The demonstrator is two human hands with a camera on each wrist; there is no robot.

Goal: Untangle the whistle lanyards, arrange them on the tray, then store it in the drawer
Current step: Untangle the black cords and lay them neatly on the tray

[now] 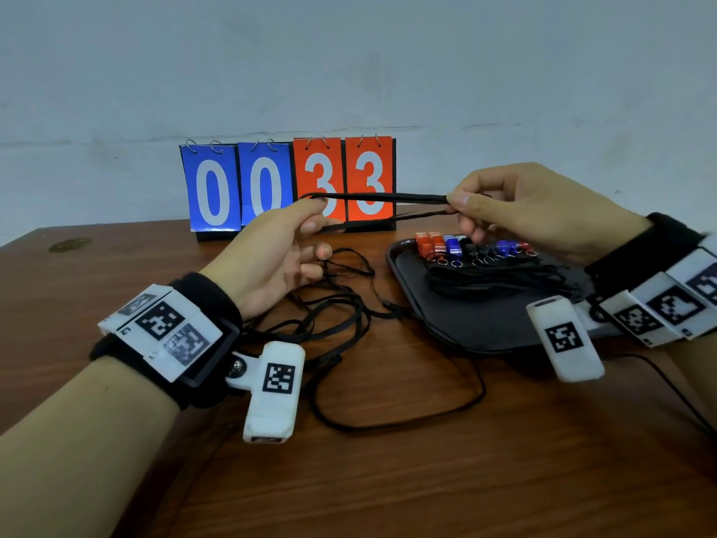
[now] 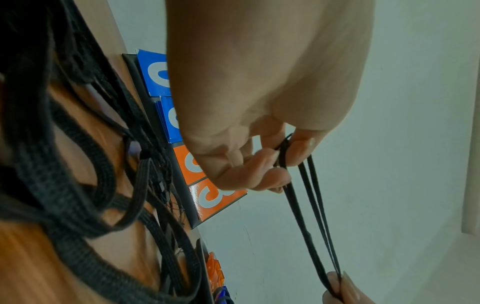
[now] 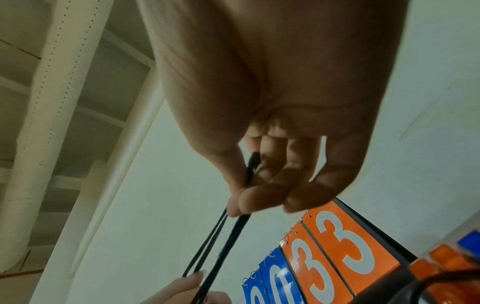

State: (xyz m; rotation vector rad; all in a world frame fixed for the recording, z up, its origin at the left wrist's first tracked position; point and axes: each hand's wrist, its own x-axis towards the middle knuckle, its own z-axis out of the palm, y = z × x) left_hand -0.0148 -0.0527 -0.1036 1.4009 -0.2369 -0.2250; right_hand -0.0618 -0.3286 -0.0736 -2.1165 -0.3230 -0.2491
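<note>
A folded black lanyard is stretched level in the air between both hands, in front of the score cards. My left hand pinches its left end between thumb and fingers; the cord runs from those fingers down to the other hand. My right hand pinches the right end, and the cord passes under its thumb. Below the left hand a tangle of black lanyards lies on the wooden table. The black tray at the right holds a row of red and blue whistles with bundled cords.
A flip score board reading 0033 stands at the back against the wall. One long cord loop trails over the table in front of the tray. A thin cable runs off at the right. No drawer shows.
</note>
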